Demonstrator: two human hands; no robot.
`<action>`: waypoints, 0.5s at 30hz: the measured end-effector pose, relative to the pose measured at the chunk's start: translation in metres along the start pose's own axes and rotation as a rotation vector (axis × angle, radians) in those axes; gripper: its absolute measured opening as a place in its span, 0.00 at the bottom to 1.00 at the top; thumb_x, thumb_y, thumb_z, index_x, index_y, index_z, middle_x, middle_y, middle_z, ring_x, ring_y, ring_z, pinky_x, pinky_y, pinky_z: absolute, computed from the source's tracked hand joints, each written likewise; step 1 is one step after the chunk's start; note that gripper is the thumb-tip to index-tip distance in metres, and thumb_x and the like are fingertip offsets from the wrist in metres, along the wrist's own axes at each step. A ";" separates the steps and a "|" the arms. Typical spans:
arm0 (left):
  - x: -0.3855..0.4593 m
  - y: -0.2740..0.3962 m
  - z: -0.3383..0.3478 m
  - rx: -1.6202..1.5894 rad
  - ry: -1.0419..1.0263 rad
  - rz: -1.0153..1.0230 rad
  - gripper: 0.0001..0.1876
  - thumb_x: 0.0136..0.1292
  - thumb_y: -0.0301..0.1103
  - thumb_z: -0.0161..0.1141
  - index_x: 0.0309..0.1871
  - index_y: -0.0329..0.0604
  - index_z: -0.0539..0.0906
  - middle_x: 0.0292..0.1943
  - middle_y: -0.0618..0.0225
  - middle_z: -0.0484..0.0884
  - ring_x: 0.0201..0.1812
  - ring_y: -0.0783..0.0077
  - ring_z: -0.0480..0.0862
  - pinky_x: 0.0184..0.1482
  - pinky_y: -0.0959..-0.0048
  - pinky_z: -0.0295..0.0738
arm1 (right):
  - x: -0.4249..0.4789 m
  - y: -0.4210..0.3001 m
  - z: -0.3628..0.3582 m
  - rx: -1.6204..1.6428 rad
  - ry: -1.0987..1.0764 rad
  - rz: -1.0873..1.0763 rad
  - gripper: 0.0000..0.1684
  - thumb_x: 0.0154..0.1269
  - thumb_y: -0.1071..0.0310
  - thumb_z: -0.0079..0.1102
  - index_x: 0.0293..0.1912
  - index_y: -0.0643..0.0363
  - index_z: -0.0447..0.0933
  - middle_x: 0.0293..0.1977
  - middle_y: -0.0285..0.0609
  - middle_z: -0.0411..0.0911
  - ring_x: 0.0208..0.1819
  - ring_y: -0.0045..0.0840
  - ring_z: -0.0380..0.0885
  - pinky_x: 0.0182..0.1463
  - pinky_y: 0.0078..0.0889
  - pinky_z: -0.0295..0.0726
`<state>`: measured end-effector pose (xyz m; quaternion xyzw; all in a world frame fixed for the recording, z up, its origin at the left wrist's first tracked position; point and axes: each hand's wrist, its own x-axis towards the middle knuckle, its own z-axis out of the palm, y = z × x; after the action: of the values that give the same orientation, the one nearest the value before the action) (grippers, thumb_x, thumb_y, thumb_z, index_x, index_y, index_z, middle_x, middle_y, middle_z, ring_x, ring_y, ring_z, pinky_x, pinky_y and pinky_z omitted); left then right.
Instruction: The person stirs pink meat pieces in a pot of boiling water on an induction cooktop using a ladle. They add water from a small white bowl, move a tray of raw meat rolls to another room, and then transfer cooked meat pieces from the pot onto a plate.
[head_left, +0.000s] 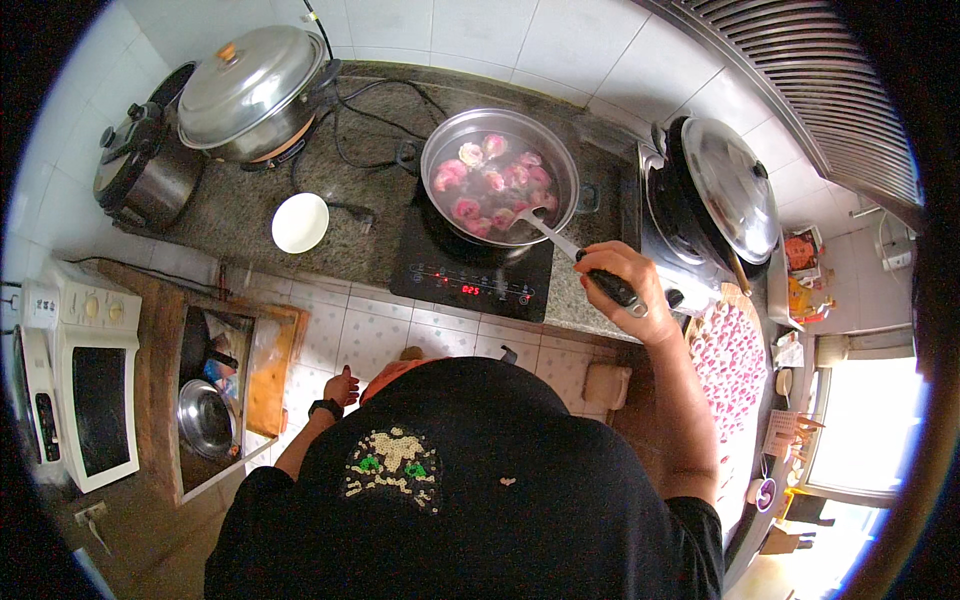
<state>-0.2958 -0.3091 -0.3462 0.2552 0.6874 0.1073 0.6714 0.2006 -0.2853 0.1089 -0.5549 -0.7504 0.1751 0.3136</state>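
Observation:
My right hand (626, 289) grips the black handle of a metal ladle (551, 231), whose head dips into the water near the front right of a metal pot (571, 169). Several pink-and-white dumplings (516, 175) float in the steaming water. Beneath the pot is a black induction cooktop (471, 291) with a lit red display. My left hand (343, 388) hangs at my side above the tiled floor, away from the counter, with a dark watch on the wrist. It appears to hold nothing, fingers partly apart.
A white bowl (300, 223) sits on the stone counter (360, 259). Leftward stand a lidded steamer pot (251, 94) and a pressure cooker (146, 169). A lidded wok (724, 191) rests on the gas stove at right, beside a board covered with pink dumplings (727, 360). Power cords (341, 139) run behind.

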 end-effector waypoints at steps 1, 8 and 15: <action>0.002 -0.001 -0.002 -0.024 -0.013 -0.002 0.31 0.66 0.61 0.48 0.39 0.35 0.78 0.26 0.65 0.77 0.22 0.73 0.73 0.24 0.73 0.71 | 0.001 0.000 0.005 0.015 0.012 -0.002 0.12 0.51 0.79 0.62 0.38 0.61 0.79 0.36 0.48 0.79 0.42 0.39 0.78 0.47 0.36 0.76; -0.002 -0.007 -0.004 -0.123 0.034 -0.071 0.31 0.67 0.61 0.48 0.38 0.33 0.77 0.26 0.65 0.75 0.21 0.74 0.71 0.20 0.75 0.67 | 0.022 0.009 0.047 0.128 0.139 -0.012 0.11 0.52 0.79 0.61 0.38 0.62 0.78 0.36 0.47 0.80 0.39 0.37 0.80 0.46 0.32 0.77; -0.029 0.001 -0.006 -0.049 0.017 -0.041 0.34 0.66 0.63 0.46 0.41 0.31 0.78 0.25 0.64 0.76 0.21 0.71 0.73 0.23 0.72 0.70 | 0.053 0.033 0.087 0.135 0.281 0.009 0.11 0.54 0.78 0.64 0.39 0.62 0.79 0.37 0.45 0.81 0.40 0.31 0.81 0.46 0.28 0.77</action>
<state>-0.3027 -0.3214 -0.3205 0.2238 0.6954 0.1124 0.6735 0.1565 -0.2173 0.0394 -0.5551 -0.6830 0.1471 0.4514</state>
